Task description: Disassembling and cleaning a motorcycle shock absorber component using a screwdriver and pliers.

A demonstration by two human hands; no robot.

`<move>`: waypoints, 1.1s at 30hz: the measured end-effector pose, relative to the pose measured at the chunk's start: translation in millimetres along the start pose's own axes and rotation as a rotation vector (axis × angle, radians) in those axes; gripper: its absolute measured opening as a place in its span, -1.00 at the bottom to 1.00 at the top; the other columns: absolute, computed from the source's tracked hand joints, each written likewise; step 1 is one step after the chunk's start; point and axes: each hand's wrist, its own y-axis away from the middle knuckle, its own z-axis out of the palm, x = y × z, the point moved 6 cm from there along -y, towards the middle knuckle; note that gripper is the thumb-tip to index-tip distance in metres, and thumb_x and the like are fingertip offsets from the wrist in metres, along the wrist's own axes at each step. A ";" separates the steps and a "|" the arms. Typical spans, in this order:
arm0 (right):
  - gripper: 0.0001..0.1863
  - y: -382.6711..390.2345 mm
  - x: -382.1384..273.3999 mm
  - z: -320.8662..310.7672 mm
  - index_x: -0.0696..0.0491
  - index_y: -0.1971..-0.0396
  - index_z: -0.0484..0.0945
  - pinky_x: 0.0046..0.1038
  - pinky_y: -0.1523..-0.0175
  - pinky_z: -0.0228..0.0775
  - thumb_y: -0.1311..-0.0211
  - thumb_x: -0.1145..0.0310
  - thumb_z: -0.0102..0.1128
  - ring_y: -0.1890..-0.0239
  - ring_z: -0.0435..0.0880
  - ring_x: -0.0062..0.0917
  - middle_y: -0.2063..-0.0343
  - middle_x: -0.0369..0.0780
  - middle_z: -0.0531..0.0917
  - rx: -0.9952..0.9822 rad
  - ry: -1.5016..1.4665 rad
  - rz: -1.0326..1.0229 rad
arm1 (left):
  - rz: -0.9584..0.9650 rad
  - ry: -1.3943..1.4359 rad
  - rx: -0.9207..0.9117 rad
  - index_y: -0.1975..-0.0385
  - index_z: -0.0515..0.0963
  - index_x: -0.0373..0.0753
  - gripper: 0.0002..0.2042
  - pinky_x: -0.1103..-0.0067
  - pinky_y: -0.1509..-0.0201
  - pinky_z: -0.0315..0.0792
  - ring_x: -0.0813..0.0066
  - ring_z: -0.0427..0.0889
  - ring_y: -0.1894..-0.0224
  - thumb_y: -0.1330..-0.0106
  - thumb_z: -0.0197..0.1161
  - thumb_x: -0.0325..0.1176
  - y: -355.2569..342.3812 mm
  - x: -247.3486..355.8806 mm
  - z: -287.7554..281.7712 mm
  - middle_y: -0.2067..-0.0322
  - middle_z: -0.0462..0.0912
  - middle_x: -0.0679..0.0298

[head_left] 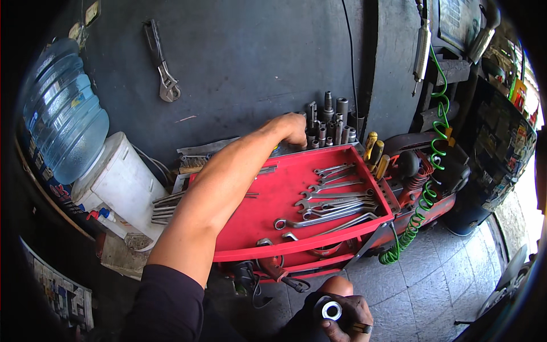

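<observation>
Head view, overall: a person looks down at a red tool cart (342,153) standing against a dark grey wall (245,51), on a grey tiled floor (421,268).
Left hand (292,128): the bare left arm stretches from the lower left across the cart's top tray to its far rim. The fingers curl downward among a cluster of upright metal sockets (330,122); whether they grip one cannot be told.
Sockets: dark steel cylinders of varied height, standing close together at the back edge of the tray, just right of the left hand.
Right hand (345,319): low at the bottom edge, grimy, with a ring on one finger. It is closed around a dark round part with a shiny metal ring face (331,310) turned up toward the camera.
Held part: below and in front of the cart, well apart from the sockets.
Wrenches (333,196): a row of silver combination wrenches lying flat in the right half of the red tray.
Screwdrivers (375,151): yellow handles standing at the tray's right rim.
Air hose (424,199): a green coiled hose hanging down the cart's right side.
Adjustable wrench (162,65): hanging on the wall, upper left.
Water bottle (65,108): a large blue bottle tipped into a white dispenser (122,182), left of the cart.
</observation>
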 end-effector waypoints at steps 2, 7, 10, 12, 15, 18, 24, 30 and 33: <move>-0.64 -3.6 3.0 -5.6 0.21 0.10 0.61 -0.45 0.00 0.42 -0.09 0.44 0.43 0.16 0.58 -0.45 0.22 -0.20 0.59 0.011 -0.010 -0.001 | 0.007 -0.015 -0.030 0.22 0.69 -0.44 -0.46 0.27 -0.01 0.56 -0.01 0.71 0.07 -0.03 0.50 -0.01 -3.4 3.8 3.1 0.16 0.72 -0.11; -0.62 -12.4 4.8 -13.0 0.21 0.10 0.62 -0.45 0.02 0.42 -0.09 0.39 0.45 0.17 0.59 -0.42 0.20 -0.19 0.59 -0.002 0.038 -0.053 | 0.074 0.259 0.003 0.22 0.67 -0.44 -0.50 0.27 0.00 0.55 0.00 0.71 0.08 0.01 0.50 -0.11 1.7 1.4 -4.6 0.22 0.73 -0.10; -0.61 -14.9 7.2 -18.1 0.21 0.09 0.63 -0.45 0.03 0.42 -0.09 0.39 0.46 0.16 0.59 -0.43 0.20 -0.19 0.60 0.016 -0.022 -0.049 | 0.037 0.217 0.132 0.11 0.66 -0.36 -0.58 0.27 -0.02 0.53 -0.01 0.70 0.09 0.02 0.40 -0.32 6.6 -12.9 -3.9 0.20 0.71 -0.12; -0.61 -16.3 10.4 -19.8 0.21 0.08 0.63 -0.46 0.02 0.42 -0.09 0.38 0.46 0.16 0.60 -0.43 0.19 -0.19 0.60 0.022 -0.039 -0.024 | 0.160 0.088 0.204 0.03 0.65 -0.29 -0.58 0.27 -0.09 0.52 -0.04 0.67 0.04 -0.02 0.31 -0.43 8.0 -13.5 2.8 0.15 0.69 -0.14; -0.59 -20.4 14.8 -20.9 0.21 0.07 0.63 -0.47 0.00 0.42 -0.09 0.38 0.47 0.13 0.61 -0.44 0.18 -0.18 0.60 0.015 -0.044 0.017 | 0.115 -0.021 0.165 0.07 0.66 -0.30 -0.61 0.25 -0.13 0.51 -0.03 0.63 -0.03 -0.03 0.33 -0.44 1.1 -20.8 24.4 0.13 0.67 -0.13; -0.56 -29.0 14.4 -21.2 0.22 0.05 0.61 -0.46 -0.01 0.44 -0.08 0.35 0.50 0.10 0.60 -0.45 0.16 -0.18 0.61 0.024 -0.044 -0.043 | 0.072 -0.039 0.229 0.12 0.64 -0.34 -0.68 0.22 -0.12 0.50 -0.05 0.61 -0.04 -0.07 0.34 -0.46 3.0 -23.9 30.7 0.16 0.65 -0.10; -0.43 -59.2 9.2 -26.1 0.25 0.02 0.56 -0.42 -0.09 0.44 -0.09 0.17 0.54 0.08 0.61 -0.46 0.12 -0.18 0.62 0.112 -0.188 -0.104 | 0.077 0.005 0.303 0.14 0.62 -0.34 -0.73 0.21 -0.07 0.50 -0.09 0.62 0.03 -0.14 0.32 -0.47 56.0 -32.6 -5.5 0.19 0.63 -0.08; -0.29 -119.2 -37.8 -19.1 0.24 -0.04 0.51 -0.53 0.16 0.45 -0.05 0.03 0.56 0.22 0.62 -0.53 0.22 -0.21 0.62 0.118 -0.461 -0.193 | 0.107 1.153 0.312 -0.04 0.48 -0.33 -0.68 0.48 0.01 0.56 0.50 0.63 0.10 -0.33 0.31 -0.42 202.5 -62.7 -9.4 0.18 0.62 0.22; -0.23 -143.5 -73.6 5.4 0.25 -0.05 0.49 -0.57 0.32 0.45 -0.07 -0.08 0.52 0.33 0.64 -0.53 0.27 -0.18 0.63 0.061 -0.480 -0.307 | 0.314 1.530 0.517 -0.06 0.42 -0.34 -0.61 0.45 -0.06 0.50 0.46 0.60 0.09 -0.35 0.36 -0.31 282.2 -45.7 12.6 0.15 0.60 0.21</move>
